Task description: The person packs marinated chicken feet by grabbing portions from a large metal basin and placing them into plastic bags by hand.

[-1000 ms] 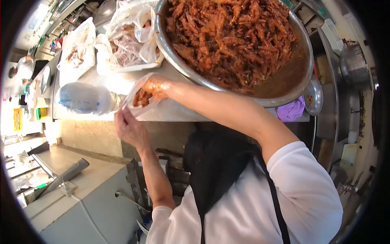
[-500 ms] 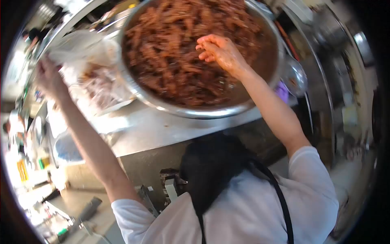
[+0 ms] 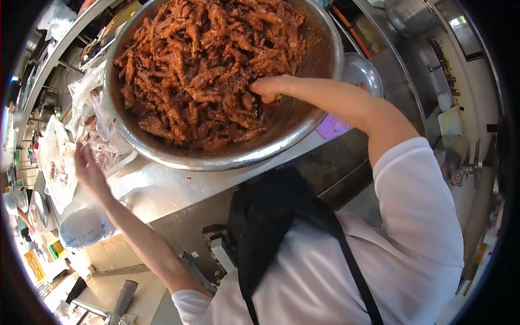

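A big round metal bowl (image 3: 230,161) is heaped with chicken feet (image 3: 200,70) in a glossy reddish-brown sauce. My right hand (image 3: 269,88) is down in the right part of the heap. Its fingers curl around chicken feet there, and the fingertips are partly hidden. To the left of the bowl, my left hand (image 3: 91,169) is raised with its fingers stretched and apart, holding nothing that I can see. It hovers between a clear plastic bag (image 3: 105,135) with pale contents and a white perforated basket (image 3: 60,187).
Under the bowl runs a metal table (image 3: 157,189). A blue-tinted clear bag (image 3: 86,226) lies at its left front. Right of the bowl are a purple item (image 3: 332,127) and a shiny metal bowl (image 3: 360,76). Another person (image 3: 19,208) stands at the far left.
My right hand has dropped from above the heap into the chicken feet. My left hand has come lower, away from the bag's upper edge. The camera view has shifted, placing the bowl further left.
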`<move>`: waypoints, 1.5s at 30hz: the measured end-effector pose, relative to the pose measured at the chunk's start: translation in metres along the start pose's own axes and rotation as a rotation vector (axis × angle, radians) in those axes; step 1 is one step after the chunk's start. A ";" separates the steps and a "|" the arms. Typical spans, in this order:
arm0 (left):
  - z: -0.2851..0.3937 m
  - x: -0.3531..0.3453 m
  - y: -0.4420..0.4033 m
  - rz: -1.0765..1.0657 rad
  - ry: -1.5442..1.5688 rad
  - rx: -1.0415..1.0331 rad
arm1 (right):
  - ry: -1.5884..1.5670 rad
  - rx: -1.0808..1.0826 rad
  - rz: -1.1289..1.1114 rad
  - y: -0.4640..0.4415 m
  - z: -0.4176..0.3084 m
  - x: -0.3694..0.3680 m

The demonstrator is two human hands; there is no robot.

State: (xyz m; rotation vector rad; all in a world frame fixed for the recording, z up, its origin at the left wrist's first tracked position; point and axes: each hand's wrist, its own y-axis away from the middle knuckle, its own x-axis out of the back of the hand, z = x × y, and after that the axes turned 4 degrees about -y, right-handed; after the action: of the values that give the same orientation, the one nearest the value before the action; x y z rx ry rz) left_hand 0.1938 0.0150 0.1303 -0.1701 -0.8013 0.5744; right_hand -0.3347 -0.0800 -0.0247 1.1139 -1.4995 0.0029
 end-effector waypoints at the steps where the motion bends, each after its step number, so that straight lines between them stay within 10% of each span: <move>1: 0.012 0.021 0.007 0.081 0.047 -0.001 | -0.097 -0.218 -0.233 0.014 -0.023 0.019; 7: -0.096 0.216 0.013 1.076 -1.000 -0.135 | -0.305 -0.321 -0.191 0.057 0.024 0.008; 11: -0.134 0.240 0.024 0.342 -0.567 0.281 | -0.624 -0.482 -0.133 0.083 0.003 0.042; 15: -0.146 0.286 0.002 0.448 -0.920 0.295 | -0.547 -0.203 0.152 0.081 -0.001 0.038; 16: -0.158 0.312 -0.014 0.402 -1.539 0.318 | -0.445 -0.086 0.262 0.072 0.004 0.026; 18: -0.121 0.340 -0.014 0.581 -1.737 0.187 | -0.237 0.149 0.476 0.053 0.005 0.017; 20: -0.054 0.347 -0.004 0.718 -1.750 0.125 | -0.443 -0.109 0.376 0.044 -0.017 0.021; 27: 0.038 0.285 0.058 0.743 -0.454 0.002 | -0.151 -0.038 -0.054 0.001 -0.034 -0.001; 31: 0.016 0.200 0.110 0.443 0.068 0.221 | -0.644 -0.073 0.343 0.025 -0.018 0.027; 34: -0.044 0.115 0.140 0.108 0.587 0.341 | -0.640 -0.288 -0.225 0.065 -0.041 0.060; 38: -0.120 -0.012 0.123 -0.140 0.546 0.945 | -0.028 -0.060 -0.281 0.069 -0.025 0.018; 45: -0.087 -0.026 0.162 0.080 0.027 0.499 | -0.323 -0.048 -0.103 0.089 -0.040 0.055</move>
State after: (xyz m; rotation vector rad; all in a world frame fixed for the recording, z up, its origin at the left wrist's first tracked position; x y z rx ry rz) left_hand 0.1739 0.1420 -0.0042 0.2487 -0.6061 0.8276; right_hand -0.3501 -0.0427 0.0801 1.1918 -1.7141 -0.2950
